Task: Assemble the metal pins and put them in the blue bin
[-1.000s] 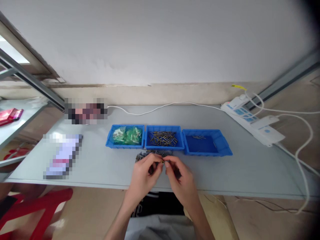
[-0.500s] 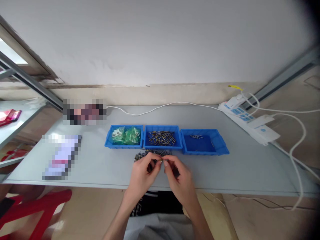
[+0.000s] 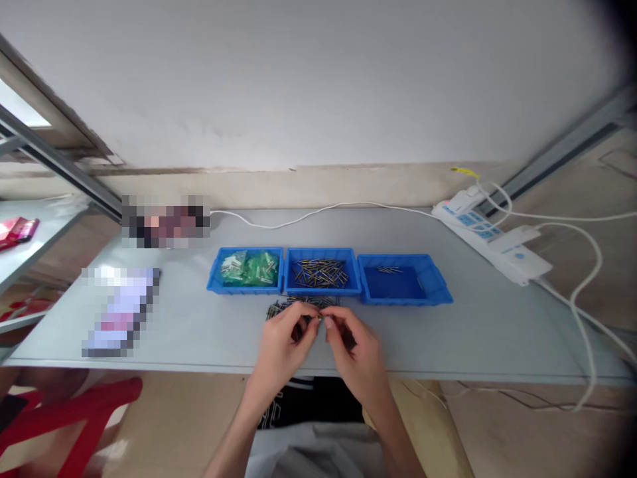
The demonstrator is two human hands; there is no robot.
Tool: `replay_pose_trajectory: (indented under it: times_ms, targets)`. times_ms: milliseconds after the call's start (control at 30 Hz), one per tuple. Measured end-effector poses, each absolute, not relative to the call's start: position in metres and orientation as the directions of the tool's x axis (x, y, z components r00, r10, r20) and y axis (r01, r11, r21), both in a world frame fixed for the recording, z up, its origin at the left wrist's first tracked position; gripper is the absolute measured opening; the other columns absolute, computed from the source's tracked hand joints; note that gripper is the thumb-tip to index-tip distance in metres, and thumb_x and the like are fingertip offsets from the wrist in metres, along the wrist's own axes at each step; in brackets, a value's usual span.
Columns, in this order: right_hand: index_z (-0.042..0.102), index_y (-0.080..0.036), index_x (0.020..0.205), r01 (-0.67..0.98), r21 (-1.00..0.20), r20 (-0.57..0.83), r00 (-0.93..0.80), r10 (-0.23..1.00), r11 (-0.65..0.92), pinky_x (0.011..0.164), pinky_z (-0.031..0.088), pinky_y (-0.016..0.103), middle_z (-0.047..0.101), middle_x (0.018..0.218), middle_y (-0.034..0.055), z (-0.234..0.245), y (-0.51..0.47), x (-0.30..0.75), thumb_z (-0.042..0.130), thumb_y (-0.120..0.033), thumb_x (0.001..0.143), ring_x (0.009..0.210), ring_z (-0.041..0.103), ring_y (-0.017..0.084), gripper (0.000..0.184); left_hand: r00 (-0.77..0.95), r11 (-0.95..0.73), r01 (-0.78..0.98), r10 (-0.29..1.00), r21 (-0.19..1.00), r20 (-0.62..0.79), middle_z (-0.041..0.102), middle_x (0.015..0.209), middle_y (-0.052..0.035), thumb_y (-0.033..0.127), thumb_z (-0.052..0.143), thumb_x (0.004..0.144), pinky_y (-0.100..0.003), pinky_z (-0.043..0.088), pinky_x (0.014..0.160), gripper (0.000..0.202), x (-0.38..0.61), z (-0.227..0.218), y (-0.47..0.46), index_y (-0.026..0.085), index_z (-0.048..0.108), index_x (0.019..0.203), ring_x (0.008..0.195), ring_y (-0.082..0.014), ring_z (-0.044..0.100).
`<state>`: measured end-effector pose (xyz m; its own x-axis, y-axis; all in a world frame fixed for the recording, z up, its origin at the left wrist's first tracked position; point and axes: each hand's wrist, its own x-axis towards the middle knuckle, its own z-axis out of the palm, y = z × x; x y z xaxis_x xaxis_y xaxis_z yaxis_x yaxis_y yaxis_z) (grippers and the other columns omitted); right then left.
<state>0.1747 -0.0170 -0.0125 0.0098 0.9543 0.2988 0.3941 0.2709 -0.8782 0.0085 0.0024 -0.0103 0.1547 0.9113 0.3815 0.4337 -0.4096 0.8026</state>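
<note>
A small metal part (image 3: 320, 318) is sitting just over the near side of the desk (image 3: 199, 332), between the fingertips of the two hands. The left hand (image 3: 286, 338) is pinching it narrowly between thumb and finger, and the right hand (image 3: 355, 345) is pinching from the other side in the same way (its exact shape is too small to tell). Just behind the fingers, a loose pile of metal pins (image 3: 318, 303) is lying on the desk, partly hidden by the left hand.

Beyond the pile, three blue trays are standing side by side in a row. The left tray (image 3: 243, 289) is holding green and clear plastic bags (image 3: 253, 267) with pale little pieces; the middle tray (image 3: 323, 291) is holding many pins, lying crisscross; the right tray (image 3: 393, 287) is holding only a few, mostly toward its back.

Farther out, a white cord (image 3: 298, 221) is winding along the back of the desk, and a white power strip (image 3: 497, 242) is resting at the right, with plugs in it. On the left, two things are showing only as blurred squares. A red stool (image 3: 89, 418) is standing below the desk's left end.
</note>
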Motion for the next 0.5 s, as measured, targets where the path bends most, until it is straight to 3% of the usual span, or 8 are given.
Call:
replay_pose_trajectory:
  times_ms: [500]
  targets:
    - [0.074, -0.025, 0.112, 0.359, -0.873, 0.365, 0.031, 0.931, 0.330, 0.060, 0.053, 0.021, 0.071, 0.076, -0.0040, -0.0107, -0.0169, 0.1699, 0.068, -0.026, 0.103, 0.061, 0.062, 0.011, 0.011, 0.120, -0.333, 0.429, 0.942, 0.840, 0.312, 0.083, 0.096, -0.0029, 0.020, 0.063, 0.099, -0.021, 0.052, 0.059, 0.005, 0.0072, -0.0096, 0.0015, 0.022, 0.067, 0.097, 0.059, -0.0099, 0.064]
